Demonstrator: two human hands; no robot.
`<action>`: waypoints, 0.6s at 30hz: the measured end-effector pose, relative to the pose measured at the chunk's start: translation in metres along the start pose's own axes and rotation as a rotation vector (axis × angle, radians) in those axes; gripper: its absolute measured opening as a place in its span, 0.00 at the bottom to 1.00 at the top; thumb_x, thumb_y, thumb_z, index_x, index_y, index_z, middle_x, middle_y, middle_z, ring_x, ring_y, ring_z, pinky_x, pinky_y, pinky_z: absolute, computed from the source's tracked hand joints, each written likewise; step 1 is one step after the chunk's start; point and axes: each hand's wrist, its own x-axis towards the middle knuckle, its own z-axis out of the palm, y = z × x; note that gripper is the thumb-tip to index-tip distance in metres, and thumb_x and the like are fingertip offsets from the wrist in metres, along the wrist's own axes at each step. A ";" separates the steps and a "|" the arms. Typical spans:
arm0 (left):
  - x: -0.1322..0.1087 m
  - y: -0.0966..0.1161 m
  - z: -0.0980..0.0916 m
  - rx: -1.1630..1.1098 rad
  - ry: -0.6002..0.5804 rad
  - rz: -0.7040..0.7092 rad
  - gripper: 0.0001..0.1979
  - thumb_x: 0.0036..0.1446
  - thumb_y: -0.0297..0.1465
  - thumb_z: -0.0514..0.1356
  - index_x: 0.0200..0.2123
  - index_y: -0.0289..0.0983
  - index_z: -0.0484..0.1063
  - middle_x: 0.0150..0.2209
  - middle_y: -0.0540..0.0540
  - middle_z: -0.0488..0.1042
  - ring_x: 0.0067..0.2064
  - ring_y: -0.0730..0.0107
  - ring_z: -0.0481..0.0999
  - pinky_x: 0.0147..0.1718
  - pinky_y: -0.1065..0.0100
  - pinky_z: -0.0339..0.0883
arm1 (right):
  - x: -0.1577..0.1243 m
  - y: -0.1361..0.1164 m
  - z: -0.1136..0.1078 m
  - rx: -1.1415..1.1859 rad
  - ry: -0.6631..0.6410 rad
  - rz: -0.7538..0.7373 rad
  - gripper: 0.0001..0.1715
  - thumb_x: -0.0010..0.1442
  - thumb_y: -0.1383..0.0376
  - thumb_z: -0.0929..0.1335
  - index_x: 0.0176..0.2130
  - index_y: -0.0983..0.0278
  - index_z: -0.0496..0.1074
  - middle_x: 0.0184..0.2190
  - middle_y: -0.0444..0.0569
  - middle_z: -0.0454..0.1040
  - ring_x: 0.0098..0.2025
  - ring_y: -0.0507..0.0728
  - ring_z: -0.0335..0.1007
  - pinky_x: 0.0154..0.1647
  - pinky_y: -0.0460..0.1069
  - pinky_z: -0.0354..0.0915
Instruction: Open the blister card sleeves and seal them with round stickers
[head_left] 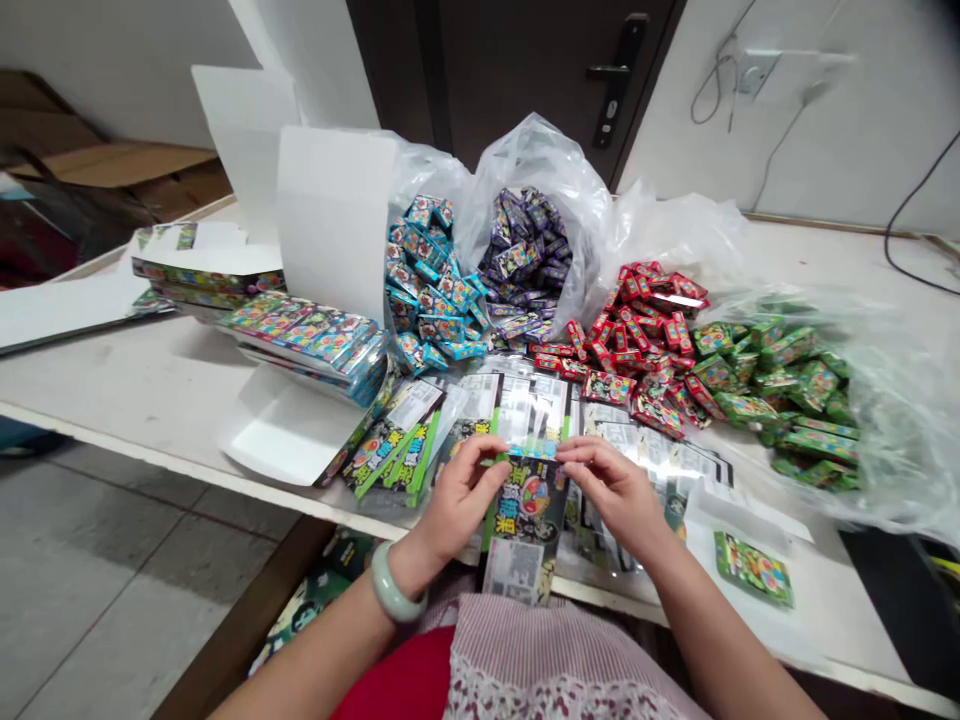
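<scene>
Striped cloth with lace fills the near middle, between the person's forearms. Just beyond it a dark pack, printed side up, reaches over the near edge of the tabletop. At the pack's far end is a blue box: the left hand has its grip clamped on its left end, the right hand has its grip clamped on its right. Whether the box sits inside the pack cannot be told. Other packs overlap on the left. Farther off, from left to right, run a blue pile, a purple pile, a red pile and a green pile of boxes, with clear bags about them. One green box lies apart, near right. Left stands a filled carton; farthest, a door.
</scene>
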 end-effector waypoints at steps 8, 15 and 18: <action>0.011 0.015 -0.001 -0.129 0.066 -0.036 0.08 0.57 0.30 0.61 0.42 0.38 0.72 0.37 0.46 0.76 0.39 0.70 0.75 0.38 0.69 0.69 | 0.003 -0.005 0.000 0.067 0.005 -0.007 0.06 0.59 0.62 0.69 0.39 0.58 0.71 0.35 0.47 0.73 0.38 0.55 0.71 0.34 0.49 0.69; 0.021 0.029 -0.002 -0.088 -0.005 -0.057 0.03 0.52 0.28 0.63 0.30 0.35 0.72 0.30 0.49 0.73 0.33 0.73 0.72 0.32 0.72 0.67 | 0.016 -0.028 -0.001 -0.003 -0.110 0.079 0.06 0.56 0.63 0.70 0.33 0.62 0.69 0.32 0.46 0.71 0.33 0.53 0.69 0.31 0.49 0.65; 0.026 0.036 -0.003 -0.090 -0.027 -0.132 0.03 0.51 0.28 0.63 0.29 0.34 0.72 0.28 0.50 0.73 0.30 0.75 0.71 0.29 0.73 0.65 | 0.024 -0.031 0.002 0.094 -0.186 0.228 0.07 0.55 0.62 0.70 0.32 0.62 0.70 0.27 0.44 0.71 0.27 0.52 0.67 0.27 0.48 0.63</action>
